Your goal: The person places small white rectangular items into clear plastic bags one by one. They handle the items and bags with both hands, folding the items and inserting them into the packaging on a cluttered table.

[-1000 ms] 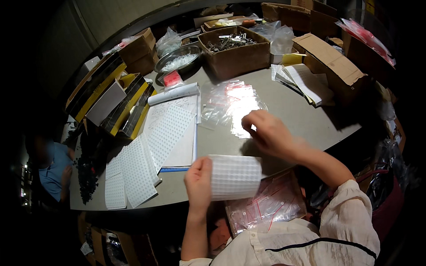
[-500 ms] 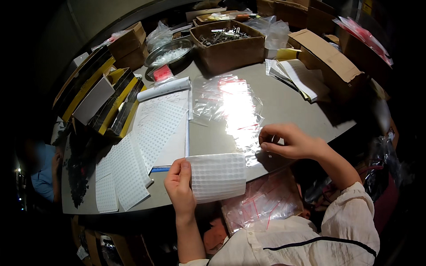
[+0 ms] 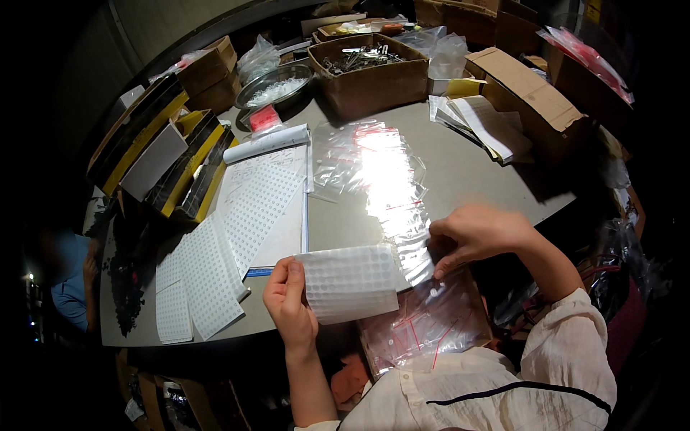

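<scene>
My left hand (image 3: pixel 291 298) grips a whitish sheet of round clear stickers (image 3: pixel 350 284) by its left edge, thumb on top. The sheet hangs over the table's near edge. To its right, my right hand (image 3: pixel 478 235) is bent over the near end of a row of overlapping clear zip bags (image 3: pixel 384 154), shiny under the lamp. The thumb and curled fingers are at the right edge of the nearest plastic bag (image 3: pixel 415 262) and appear to grip it; motion blurs the hand's back. Below the table edge, more bags with red lines lie in an open carton (image 3: pixel 424 327).
Printed sticker sheets (image 3: pixel 208 280) and a notepad (image 3: pixel 269 154) lie at left, beside black-and-yellow boxes (image 3: pixel 180 169). Behind stand a bowl of small clear pieces (image 3: pixel 277 90) and a carton of metal parts (image 3: pixel 370 79). Papers (image 3: pixel 481 126) lie at right. Another person (image 3: pixel 72 273) is at far left.
My right hand has moved slightly right and turned down onto the nearest bag, whose near end now reaches farther toward me. The sticker sheet in my left hand has shifted slightly up.
</scene>
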### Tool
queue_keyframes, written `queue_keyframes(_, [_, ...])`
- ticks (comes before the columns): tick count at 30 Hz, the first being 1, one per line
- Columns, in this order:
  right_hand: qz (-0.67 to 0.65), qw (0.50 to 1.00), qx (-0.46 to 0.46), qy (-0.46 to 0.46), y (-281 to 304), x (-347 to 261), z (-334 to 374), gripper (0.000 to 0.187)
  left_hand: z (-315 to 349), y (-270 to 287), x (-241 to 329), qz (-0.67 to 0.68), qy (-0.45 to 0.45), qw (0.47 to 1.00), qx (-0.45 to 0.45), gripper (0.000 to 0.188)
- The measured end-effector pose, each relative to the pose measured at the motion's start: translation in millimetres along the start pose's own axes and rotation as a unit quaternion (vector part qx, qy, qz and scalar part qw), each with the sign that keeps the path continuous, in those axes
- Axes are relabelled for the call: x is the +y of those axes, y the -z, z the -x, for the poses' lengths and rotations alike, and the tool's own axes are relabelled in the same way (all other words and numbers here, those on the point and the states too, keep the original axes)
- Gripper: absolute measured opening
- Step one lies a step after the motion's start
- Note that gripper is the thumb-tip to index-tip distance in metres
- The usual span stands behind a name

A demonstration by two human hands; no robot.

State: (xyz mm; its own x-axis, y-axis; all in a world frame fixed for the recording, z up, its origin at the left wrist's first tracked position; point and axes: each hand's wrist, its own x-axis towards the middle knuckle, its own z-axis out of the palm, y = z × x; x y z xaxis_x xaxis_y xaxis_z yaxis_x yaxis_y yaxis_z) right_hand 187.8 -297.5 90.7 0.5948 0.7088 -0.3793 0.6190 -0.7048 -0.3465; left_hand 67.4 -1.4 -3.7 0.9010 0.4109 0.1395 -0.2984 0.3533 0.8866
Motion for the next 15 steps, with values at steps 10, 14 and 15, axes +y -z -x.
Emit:
queue_keyframes(10, [-0.019,0.968,0.23,0.095,-33,8,-27,0.013,-1,-4,2,0.015,-0.004,1.0,0.009,0.019])
queue_keyframes(14, [0.025,0.968,0.247,0.039,-36,6,-29,0.019,0,-7,3,0.026,-0.008,1.0,0.015,0.019])
queue_keyframes(15, [0.028,0.972,0.234,0.016,-34,14,-30,0.022,1,-8,4,0.027,-0.009,0.999,0.021,0.019])
